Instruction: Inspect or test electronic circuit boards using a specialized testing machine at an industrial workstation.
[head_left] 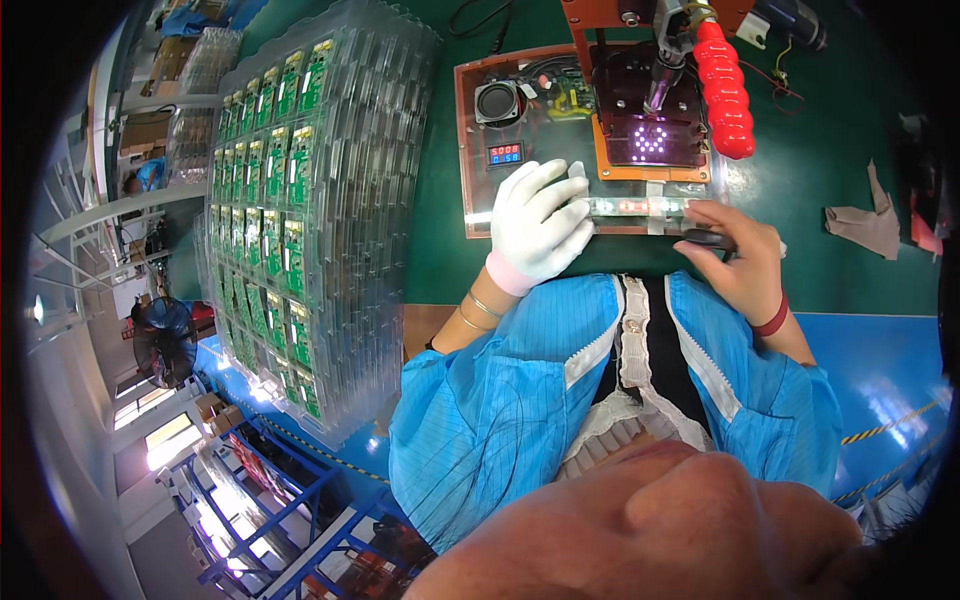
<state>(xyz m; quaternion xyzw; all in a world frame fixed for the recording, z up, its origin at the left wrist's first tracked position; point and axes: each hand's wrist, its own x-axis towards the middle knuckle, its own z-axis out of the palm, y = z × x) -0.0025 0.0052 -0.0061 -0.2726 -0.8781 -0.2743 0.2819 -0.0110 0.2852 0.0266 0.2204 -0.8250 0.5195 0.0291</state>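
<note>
My left hand, in a white glove, lies over the front edge of a clear-topped test fixture, fingers stretched out and slightly apart. Its fingertips are beside a lit strip with small white and red lights. My right hand is bare and curled round a small dark, rounded object whose kind I cannot make out. The right forefinger reaches to the strip's right end. Beyond the hands, a dark panel on an orange plate shows a cluster of white light dots.
At left rise stacked clear plastic trays with green circuit boards. A red ribbed lever handle hangs over the fixture's right side. The fixture carries a round speaker and a small digital meter. A beige cloth lies at right.
</note>
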